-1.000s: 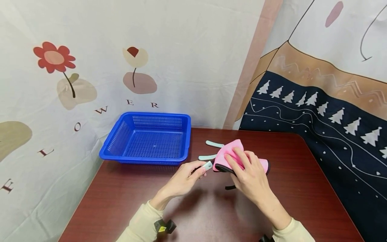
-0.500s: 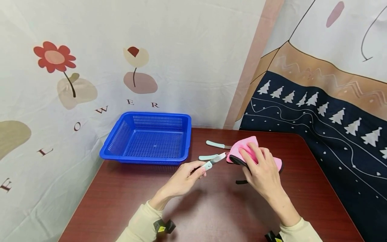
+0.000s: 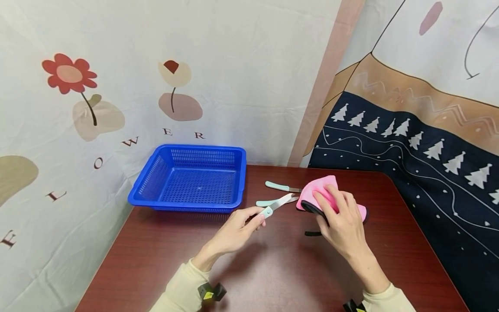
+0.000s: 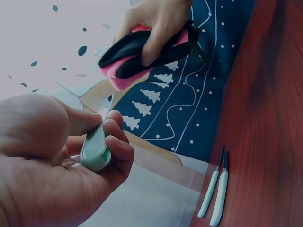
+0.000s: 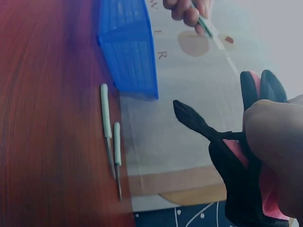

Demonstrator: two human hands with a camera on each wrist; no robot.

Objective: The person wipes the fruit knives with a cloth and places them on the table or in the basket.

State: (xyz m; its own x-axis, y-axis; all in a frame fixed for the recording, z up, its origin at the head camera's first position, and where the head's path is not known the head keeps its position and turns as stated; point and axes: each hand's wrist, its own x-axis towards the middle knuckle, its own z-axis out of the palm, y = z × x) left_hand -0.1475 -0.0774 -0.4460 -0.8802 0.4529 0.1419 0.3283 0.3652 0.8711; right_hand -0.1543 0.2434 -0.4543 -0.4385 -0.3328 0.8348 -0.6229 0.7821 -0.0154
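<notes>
My left hand (image 3: 238, 227) grips a small knife (image 3: 267, 212) by its pale mint handle, the bare blade slanting up to the right. In the left wrist view, fingers and thumb wrap that handle (image 4: 96, 149). My right hand (image 3: 345, 223) holds a folded pink cloth (image 3: 317, 190) with black edging, a short black loop (image 3: 312, 233) hanging from it. A small gap separates the cloth from the blade tip. Beyond the held knife, two similar knives lie on the table: a farther one (image 3: 277, 186) and a nearer one (image 3: 267, 203). The cloth stands close to their blade ends in the head view.
A blue plastic basket (image 3: 187, 205) with perforated walls stands at the back left of the reddish-brown table (image 3: 273, 268). Behind it hangs a pale printed curtain (image 3: 249, 86). A dark cloth (image 3: 374, 147) with white trees hangs along the right side.
The right hand has moved right with the pink cloth, drawing it off the blade of the held knife, which is now bare. The left hand has stayed almost still.
</notes>
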